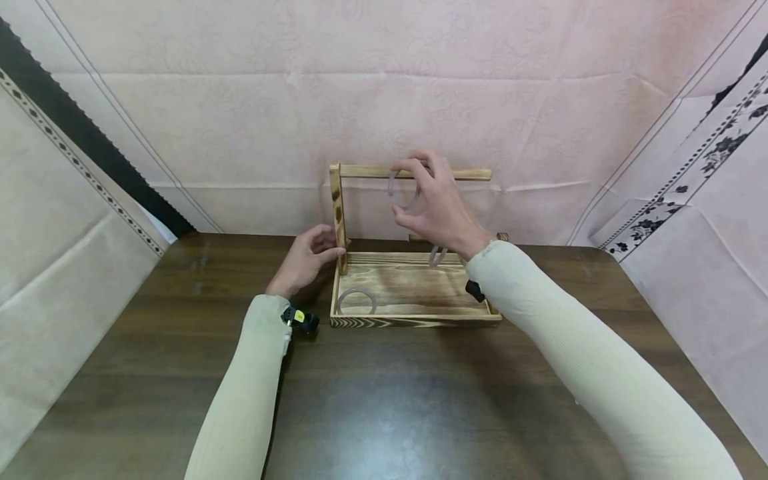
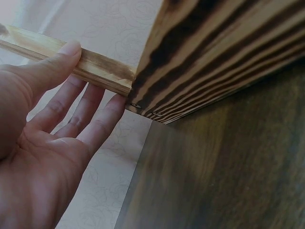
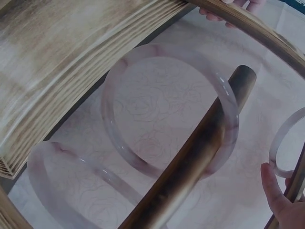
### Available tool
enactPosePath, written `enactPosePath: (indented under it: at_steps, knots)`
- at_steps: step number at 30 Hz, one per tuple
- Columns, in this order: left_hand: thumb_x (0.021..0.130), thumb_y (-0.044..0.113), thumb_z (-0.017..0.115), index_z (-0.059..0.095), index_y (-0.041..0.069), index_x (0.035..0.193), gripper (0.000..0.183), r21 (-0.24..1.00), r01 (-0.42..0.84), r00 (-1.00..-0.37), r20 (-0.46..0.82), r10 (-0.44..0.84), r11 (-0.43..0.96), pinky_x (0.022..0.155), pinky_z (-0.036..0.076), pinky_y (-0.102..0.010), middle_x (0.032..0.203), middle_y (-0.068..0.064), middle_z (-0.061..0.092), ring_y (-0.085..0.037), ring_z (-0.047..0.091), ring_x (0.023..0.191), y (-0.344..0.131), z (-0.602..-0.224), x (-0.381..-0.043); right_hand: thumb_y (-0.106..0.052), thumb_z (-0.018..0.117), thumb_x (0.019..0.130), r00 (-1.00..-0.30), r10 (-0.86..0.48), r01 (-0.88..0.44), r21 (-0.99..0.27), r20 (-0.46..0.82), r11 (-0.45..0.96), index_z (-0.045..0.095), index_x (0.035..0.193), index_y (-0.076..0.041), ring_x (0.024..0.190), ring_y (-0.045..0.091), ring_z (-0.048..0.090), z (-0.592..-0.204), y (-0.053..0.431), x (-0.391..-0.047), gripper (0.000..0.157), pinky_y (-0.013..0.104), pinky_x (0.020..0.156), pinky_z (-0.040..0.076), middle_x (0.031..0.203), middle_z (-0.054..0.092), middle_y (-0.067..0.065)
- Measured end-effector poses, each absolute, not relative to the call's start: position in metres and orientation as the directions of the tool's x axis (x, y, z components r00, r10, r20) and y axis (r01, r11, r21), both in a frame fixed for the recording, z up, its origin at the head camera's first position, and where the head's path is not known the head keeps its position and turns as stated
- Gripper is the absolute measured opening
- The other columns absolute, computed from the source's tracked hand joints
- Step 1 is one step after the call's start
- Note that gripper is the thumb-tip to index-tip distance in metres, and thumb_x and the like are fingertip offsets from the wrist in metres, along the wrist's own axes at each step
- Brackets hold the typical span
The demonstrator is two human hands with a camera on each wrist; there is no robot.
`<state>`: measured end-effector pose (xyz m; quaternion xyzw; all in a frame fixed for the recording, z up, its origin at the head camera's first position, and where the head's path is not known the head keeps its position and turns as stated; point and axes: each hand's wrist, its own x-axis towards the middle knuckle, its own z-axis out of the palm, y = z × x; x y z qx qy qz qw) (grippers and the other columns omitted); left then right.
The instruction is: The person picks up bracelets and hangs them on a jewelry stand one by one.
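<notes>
My left hand [image 1: 306, 260] pinches the upright post [image 1: 339, 217] of a wooden display stand, thumb on one side and fingers behind it. My right hand [image 1: 441, 203] holds a pale translucent bangle [image 3: 275, 145] at the upper bar [image 1: 367, 171]; whether the bangle encircles the bar I cannot tell. Below that hand, two similar bangles hang on the shorter lower rod [image 3: 202, 148]: a round-facing bangle [image 3: 108, 107] and a tilted bangle [image 3: 43, 179]. Another bangle [image 1: 375, 303] lies in the left front corner of the stand's tray [image 1: 414, 321].
The stand sits near the back edge of a dark wooden table [image 1: 372, 400]. Pale patterned cloth [image 1: 252, 127] hangs close behind it. The upper bar's right end juts out free. My right forearm partly covers the tray's right side.
</notes>
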<state>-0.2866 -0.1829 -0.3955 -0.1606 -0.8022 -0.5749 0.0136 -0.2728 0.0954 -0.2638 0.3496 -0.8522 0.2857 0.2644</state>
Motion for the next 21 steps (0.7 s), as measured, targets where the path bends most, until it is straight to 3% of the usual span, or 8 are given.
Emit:
enactPosePath:
  at_steps: [21]
  knots:
    - [0.097,0.013,0.071,0.060,0.004,0.128,0.034,0.924,0.258,-0.952,0.192,0.239,0.283,0.100,0.050,-0.031,0.128,-0.014,0.069,-0.028,0.065,0.118,-0.183,-0.395,-0.287,-0.013,0.081,0.079,-0.589,-0.474,-0.773,-0.284,0.655,0.567,0.061,0.127,-0.014,0.126,0.031,0.045,-0.264,0.085,-0.278,0.051,0.044,0.106,0.044,0.136,0.049,0.015]
